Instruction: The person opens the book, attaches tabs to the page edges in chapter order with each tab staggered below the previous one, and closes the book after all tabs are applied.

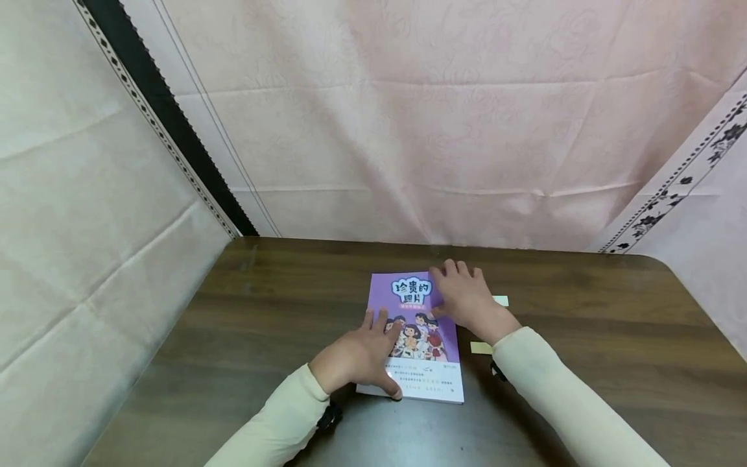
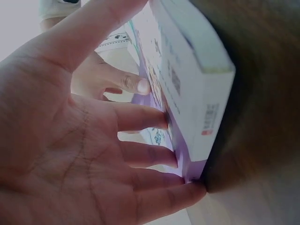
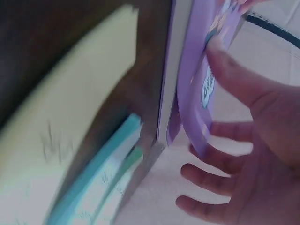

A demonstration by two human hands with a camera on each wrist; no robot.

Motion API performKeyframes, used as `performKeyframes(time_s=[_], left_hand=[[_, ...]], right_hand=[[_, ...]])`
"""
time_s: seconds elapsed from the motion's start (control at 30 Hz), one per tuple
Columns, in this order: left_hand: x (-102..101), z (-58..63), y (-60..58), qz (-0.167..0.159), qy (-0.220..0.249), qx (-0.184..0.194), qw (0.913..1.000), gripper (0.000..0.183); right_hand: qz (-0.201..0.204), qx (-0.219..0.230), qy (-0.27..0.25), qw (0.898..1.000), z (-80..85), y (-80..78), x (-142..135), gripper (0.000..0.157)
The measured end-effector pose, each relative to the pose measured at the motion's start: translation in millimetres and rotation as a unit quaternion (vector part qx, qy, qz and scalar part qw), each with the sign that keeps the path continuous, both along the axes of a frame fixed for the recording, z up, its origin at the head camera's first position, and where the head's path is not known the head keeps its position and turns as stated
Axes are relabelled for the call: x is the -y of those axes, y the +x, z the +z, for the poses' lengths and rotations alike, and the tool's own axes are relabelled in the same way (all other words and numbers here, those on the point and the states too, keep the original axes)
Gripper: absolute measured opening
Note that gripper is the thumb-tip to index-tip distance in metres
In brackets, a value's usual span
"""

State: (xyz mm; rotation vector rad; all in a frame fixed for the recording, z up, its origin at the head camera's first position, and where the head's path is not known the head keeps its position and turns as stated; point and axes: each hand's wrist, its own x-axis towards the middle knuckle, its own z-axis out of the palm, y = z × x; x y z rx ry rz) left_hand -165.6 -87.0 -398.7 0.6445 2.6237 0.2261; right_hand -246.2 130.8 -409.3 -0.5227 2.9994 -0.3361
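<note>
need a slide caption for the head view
Left hand on an illustrated book, right hand at its upper right corner, paper slips beside it on a wooden table.

Book (image 1: 425, 353): purple upper cover, white lower band, multicolour cartoon figures, dark blue title on a white cloud. Spine (image 2: 213, 96) is white and purple, small red mark. Slips: pale yellow slip (image 1: 480, 348), mint slip (image 1: 500, 301). Table (image 1: 280, 324) is brown woodgrain. Back cloth (image 1: 420, 136): pale pink, faint tonal pattern. Right border (image 1: 694, 172): black florals on white. Sleeves (image 1: 563, 389) are cream.

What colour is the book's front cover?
The rectangular paper cover is mostly purple, white below; clearest in the head view.
</note>
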Motion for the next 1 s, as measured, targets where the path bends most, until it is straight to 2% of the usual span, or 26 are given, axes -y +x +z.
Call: performKeyframes(time_s=[0.07,0.1,0.13,0.17,0.23,0.27,0.33,0.37,0.4,0.47,0.5,0.57,0.6,0.63,0.7,0.8,0.9,0.97,1.0], left_hand=[[-0.1,-0.6,-0.6,-0.008,-0.001,-0.005,1.0,0.118],[0.1,-0.9,-1.3,-0.014,-0.003,-0.009,0.9999,0.117],[0.3,-0.9,-2.3,-0.019,-0.004,-0.013,0.9997,0.116],[0.8,-0.9,-3.7,-0.024,-0.004,-0.015,0.9996,0.114],[1.6,0.5,-7.3,-0.023,0.01,-0.013,0.9996,0.104],[2.4,1.2,-9.7,-0.016,0.035,-0.006,0.9993,0.097],[3.7,2.6,-15.4,0.013,0.108,0.025,0.9937,0.082],[4.0,3.6,-17.8,0.026,0.146,0.038,0.9882,0.08],[4.2,4.5,-19.9,0.041,0.187,0.052,0.9801,0.079],[4.7,4.9,-23.2,0.064,0.257,0.074,0.9613,0.083],[4.8,4.5,-24.1,0.074,0.279,0.081,0.9539,0.085],[5.7,3.9,-24.7,0.085,0.315,0.093,0.9408,0.086],[7.0,3.5,-25.1,0.091,0.339,0.107,0.9304,0.086],[8.6,2.9,-25.6,0.093,0.361,0.12,0.9203,0.083],[13.3,0.5,-27.6,0.095,0.406,0.154,0.8958,0.074],[23.8,-4.0,-32.6,0.102,0.456,0.199,0.8614,0.058],[39.8,-7.2,-38.6,0.122,0.483,0.218,0.8394,0.045],[55.4,-2.5,-41.6,0.14,0.491,0.221,0.8309,0.04],[64.6,1.7,-43.1,0.149,0.493,0.217,0.8294,0.038]], right_hand=[[-0.03,0.025,-0.096,0.995,0.6,0.5,-2.1,0.088],[-0.051,0.043,-0.159,0.985,1.5,0.6,-3.6,0.089],[-0.075,0.06,-0.224,0.97,2.9,1.4,-5.4,0.09],[-0.096,0.079,-0.288,0.95,4.7,3.2,-7.3,0.09],[-0.129,0.101,-0.375,0.912,8.8,11.2,-9.3,0.087],[-0.137,0.111,-0.412,0.894,11.1,18.5,-9.3,0.083],[-0.131,0.134,-0.472,0.861,13.3,37.3,-7.2,0.071],[-0.11,0.146,-0.496,0.849,13.0,47.6,-5.3,0.066],[-0.086,0.154,-0.51,0.842,12.2,57.8,-2.3,0.063],[-0.039,0.155,-0.508,0.847,8.4,76.5,4.6,0.06],[-0.013,0.15,-0.494,0.856,5.0,83.3,8.3,0.06],[0.034,0.128,-0.445,0.886,-1.5,92.4,15.7,0.058],[0.049,0.108,-0.412,0.903,-4.3,95.1,19.2,0.056],[0.061,0.093,-0.384,0.917,-6.9,96.8,21.8,0.055],[0.09,0.082,-0.353,0.928,-10.3,97.8,24.7,0.055],[0.119,0.079,-0.325,0.935,-13.1,96.9,24.0,0.058],[0.117,0.093,-0.296,0.943,-15.3,94.9,21.7,0.07],[0.101,0.108,-0.265,0.953,-16.2,94.0,20.1,0.078],[0.092,0.112,-0.241,0.959,-16.6,93.5,19.4,0.082]])
